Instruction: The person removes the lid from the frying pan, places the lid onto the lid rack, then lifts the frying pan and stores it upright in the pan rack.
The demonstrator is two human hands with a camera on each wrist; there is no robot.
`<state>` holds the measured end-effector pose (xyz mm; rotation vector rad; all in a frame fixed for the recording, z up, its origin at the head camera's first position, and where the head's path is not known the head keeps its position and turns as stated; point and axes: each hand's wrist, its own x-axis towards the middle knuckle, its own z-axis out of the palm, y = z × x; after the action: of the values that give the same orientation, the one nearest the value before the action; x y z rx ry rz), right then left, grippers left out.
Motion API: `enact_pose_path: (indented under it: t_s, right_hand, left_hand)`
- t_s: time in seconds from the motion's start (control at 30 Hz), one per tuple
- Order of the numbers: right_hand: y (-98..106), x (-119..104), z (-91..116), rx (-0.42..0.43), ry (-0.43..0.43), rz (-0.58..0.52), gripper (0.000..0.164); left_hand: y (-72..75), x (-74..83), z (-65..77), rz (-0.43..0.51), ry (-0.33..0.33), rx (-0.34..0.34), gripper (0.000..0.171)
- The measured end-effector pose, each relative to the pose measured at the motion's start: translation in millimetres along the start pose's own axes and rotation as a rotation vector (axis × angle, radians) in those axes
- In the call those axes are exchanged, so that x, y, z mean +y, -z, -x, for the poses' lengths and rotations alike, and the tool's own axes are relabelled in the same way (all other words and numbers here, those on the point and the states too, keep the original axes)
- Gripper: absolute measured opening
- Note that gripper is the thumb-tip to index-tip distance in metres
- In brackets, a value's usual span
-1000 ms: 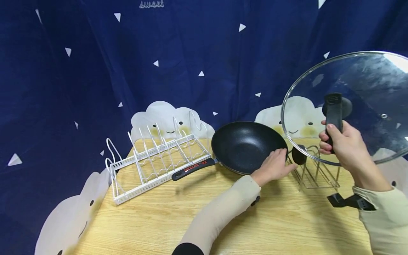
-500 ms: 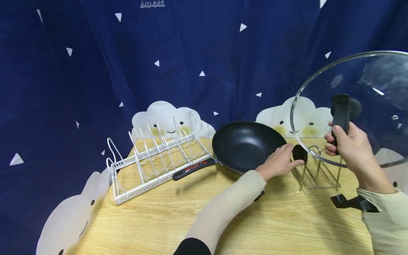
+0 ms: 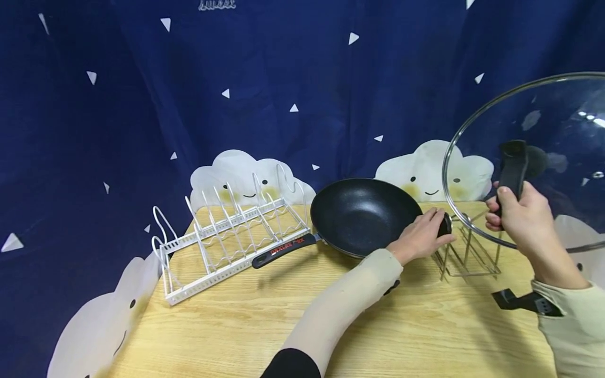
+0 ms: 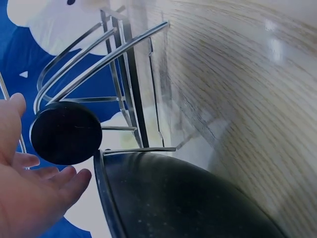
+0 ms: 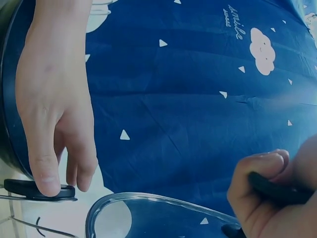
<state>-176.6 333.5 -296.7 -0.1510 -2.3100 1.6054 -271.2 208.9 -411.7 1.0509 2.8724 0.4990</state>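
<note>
My right hand (image 3: pixel 529 226) grips the upright black handle (image 3: pixel 514 163) of a large glass lid (image 3: pixel 562 121), raised at the right of the head view with its far side cut off. My left hand (image 3: pixel 419 236) is at a round black disc, like a knob (image 4: pixel 66 133), at one end of the small wire rack (image 3: pixel 470 268). In the left wrist view, its thumb and fingers (image 4: pixel 74 183) spread to either side of the disc. The black wok (image 3: pixel 364 215) lies just left of that hand, its rim close beside the disc.
A white metal rack with upright dividers (image 3: pixel 231 236) stands at the left of the wooden table (image 3: pixel 227 336). The wok handle (image 3: pixel 283 251) extends along its front edge. A dark blue curtain (image 3: pixel 264 68) hangs behind.
My left hand has shifted right from the wok's rim to the black disc, now partly covering it. My right hand has carried the glass lid slightly further right.
</note>
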Motion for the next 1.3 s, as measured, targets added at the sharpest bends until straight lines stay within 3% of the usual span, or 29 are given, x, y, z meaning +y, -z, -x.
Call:
enact_pose_path:
  t_s: [0.13, 0.27, 0.53, 1.03, 1.3]
  right_hand:
    - [1.9, 1.1, 0.5, -0.02, -0.009, 0.0, 0.016]
    - [3.1, 4.0, 3.7, -0.023, -0.022, 0.072, 0.014]
    - [5.7, 8.7, 6.8, -0.065, -0.042, 0.087, 0.013]
    - [4.9, 21.8, 13.1, -0.127, -0.029, 0.241, 0.027]
    - [5.8, 29.4, 17.6, -0.177, -0.041, 0.281, 0.03]
  left_hand:
    - [-0.8, 0.0, -2.9, -0.043, -0.006, -0.011, 0.068]
    - [-4.0, 0.9, -4.2, -0.07, -0.007, -0.014, 0.067]
    - [-8.6, -0.3, -2.8, -0.084, 0.008, 0.037, 0.065]
    - [-10.1, -6.4, 1.7, -0.083, 0.035, 0.123, 0.061]
    - [-8.5, -8.2, 1.4, -0.087, -0.014, 0.125, 0.055]
